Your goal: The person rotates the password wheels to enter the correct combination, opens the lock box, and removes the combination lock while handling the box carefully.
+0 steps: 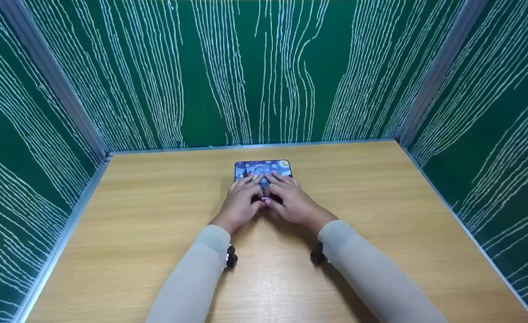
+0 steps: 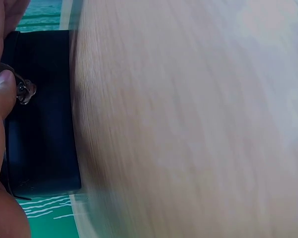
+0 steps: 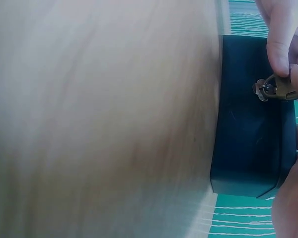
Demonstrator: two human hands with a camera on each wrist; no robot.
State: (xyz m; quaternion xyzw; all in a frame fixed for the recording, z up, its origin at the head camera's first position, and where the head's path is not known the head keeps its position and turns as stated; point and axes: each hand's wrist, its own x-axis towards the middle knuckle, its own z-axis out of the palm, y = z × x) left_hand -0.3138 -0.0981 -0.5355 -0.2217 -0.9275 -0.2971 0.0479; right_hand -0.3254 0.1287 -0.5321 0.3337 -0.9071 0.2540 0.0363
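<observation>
A small box (image 1: 263,168) stands on the table, its lid printed with a blue swirling night-sky picture and its sides dark. A brass-coloured padlock (image 3: 286,89) hangs at the metal clasp (image 3: 261,90) on its near side. My left hand (image 1: 242,202) and right hand (image 1: 296,202) meet at this side, some fingers lying over the lid. Both hands pinch the padlock with thumb and finger, the thumbs close together. In the left wrist view, the left thumb (image 2: 5,91) presses by the shackle, and the padlock's body is mostly hidden.
The wooden table (image 1: 156,215) extends around the box. Green panels with white wavy lines (image 1: 210,67) rise behind and at both sides, joined by grey metal posts (image 1: 441,67). Dark wrist devices (image 1: 231,258) sit under both sleeves.
</observation>
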